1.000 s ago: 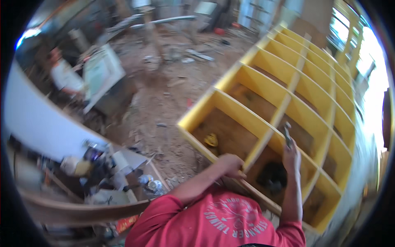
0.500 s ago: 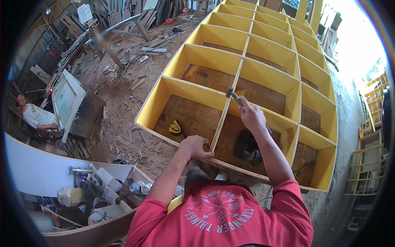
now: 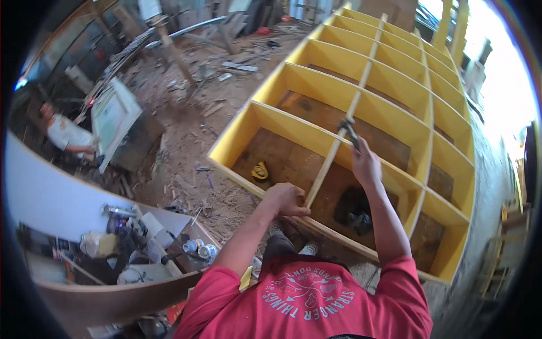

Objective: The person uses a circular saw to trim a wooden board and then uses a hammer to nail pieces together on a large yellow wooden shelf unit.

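A large yellow wooden frame [image 3: 314, 180], divided into open compartments, lies in front of me. My right hand [image 3: 367, 164] is closed round the handle of a hammer [image 3: 346, 123], whose head hangs over the divider between the two nearest left compartments. My left hand [image 3: 288, 199] rests at the frame's near edge beside that divider's end, its fingers curled over the board; anything small inside them is hidden. A yellow tape measure [image 3: 259, 171] lies in the near left compartment. A black plastic bag [image 3: 359, 218] sits in the compartment under my right forearm.
At lower left, a curved bin [image 3: 107, 288] holds bottles, tools and scraps. Another person [image 3: 68, 133] sits at far left beside a pale panel [image 3: 117, 121]. Wood scraps [image 3: 240, 66] litter the dirt floor. Yellow lattice pieces [image 3: 495, 257] stand at right.
The whole view has swung, so the frame and both hands appear further right. The hammer is still over the same divider, and my left hand still rests at the near edge.
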`<state>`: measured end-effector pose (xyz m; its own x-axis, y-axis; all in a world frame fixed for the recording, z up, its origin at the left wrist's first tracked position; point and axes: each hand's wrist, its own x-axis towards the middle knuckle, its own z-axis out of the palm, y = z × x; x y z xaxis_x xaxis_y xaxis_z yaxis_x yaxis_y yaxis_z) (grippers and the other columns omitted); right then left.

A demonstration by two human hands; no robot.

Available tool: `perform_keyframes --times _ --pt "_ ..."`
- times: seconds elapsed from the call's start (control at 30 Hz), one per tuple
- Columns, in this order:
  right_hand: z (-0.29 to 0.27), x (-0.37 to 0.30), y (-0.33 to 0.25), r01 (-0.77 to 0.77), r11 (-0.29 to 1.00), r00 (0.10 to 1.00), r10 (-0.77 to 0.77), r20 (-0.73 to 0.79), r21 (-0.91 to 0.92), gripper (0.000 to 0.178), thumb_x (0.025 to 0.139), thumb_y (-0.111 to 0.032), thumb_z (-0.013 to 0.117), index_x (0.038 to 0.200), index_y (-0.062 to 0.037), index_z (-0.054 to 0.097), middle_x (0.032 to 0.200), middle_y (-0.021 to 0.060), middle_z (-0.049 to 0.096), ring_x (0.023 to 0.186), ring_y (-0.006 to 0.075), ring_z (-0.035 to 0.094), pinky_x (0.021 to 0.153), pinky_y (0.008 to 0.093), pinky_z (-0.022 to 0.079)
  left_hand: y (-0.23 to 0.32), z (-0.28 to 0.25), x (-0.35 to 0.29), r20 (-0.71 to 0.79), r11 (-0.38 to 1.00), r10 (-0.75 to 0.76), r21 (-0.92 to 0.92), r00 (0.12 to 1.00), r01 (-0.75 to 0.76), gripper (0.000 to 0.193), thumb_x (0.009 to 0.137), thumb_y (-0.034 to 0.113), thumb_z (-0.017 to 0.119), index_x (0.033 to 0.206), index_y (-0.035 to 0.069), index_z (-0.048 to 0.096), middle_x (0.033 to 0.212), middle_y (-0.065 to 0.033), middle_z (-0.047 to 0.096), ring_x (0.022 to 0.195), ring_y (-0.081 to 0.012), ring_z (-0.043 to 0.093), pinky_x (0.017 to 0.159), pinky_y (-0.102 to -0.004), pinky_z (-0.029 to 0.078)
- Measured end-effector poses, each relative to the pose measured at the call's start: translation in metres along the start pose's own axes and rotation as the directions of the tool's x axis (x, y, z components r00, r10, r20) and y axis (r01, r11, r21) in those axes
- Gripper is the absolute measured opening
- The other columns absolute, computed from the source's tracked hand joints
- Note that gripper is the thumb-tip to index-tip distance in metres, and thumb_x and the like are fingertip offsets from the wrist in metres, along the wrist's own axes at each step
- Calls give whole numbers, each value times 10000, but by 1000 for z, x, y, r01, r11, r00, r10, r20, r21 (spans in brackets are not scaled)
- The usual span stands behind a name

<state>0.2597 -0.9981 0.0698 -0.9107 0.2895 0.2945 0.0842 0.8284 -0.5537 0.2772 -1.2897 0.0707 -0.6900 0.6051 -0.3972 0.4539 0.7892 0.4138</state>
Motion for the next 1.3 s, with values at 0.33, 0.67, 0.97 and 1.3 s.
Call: perform_keyframes --times 0.33,0.67,0.97,1.3 --pt "-10 -160 -36 -33 942 991 -11 130 333 239 926 -204 810 856 -59 634 651 66 576 573 173 566 594 362 483 -2 19 -5 -65 998 42 -52 997 -46 582 729 609 794 1024 108 791 971 -180 784 972 -402 748 876 -511 595" --pt "-15 -192 -28 431 895 869 -446 212 118 159 790 -150 782 855 -96 647 793 111 604 785 349 607 727 484 459 -16 13 6 -153 992 108 -41 982 -115 611 729 619 783 997 70 776 916 -213 767 924 -426 742 848 -506 590" --pt "-15 -199 -31 476 874 854 -485 188 93 191 874 -194 738 856 -68 596 796 138 570 781 363 590 704 492 448 -14 43 -22 -735 826 -44 -408 677 -389 276 1002 296 513 987 58 650 759 -165 680 700 -363 685 664 -511 507" --pt "-17 -192 -40 363 919 928 -372 30 155 141 791 -34 679 925 -56 639 837 149 619 793 369 615 721 468 477 18 115 -62 -339 93 -234 -941 911 -326 283 1101 131 399 1311 9 543 873 3 606 734 -71 553 650 -237 465"
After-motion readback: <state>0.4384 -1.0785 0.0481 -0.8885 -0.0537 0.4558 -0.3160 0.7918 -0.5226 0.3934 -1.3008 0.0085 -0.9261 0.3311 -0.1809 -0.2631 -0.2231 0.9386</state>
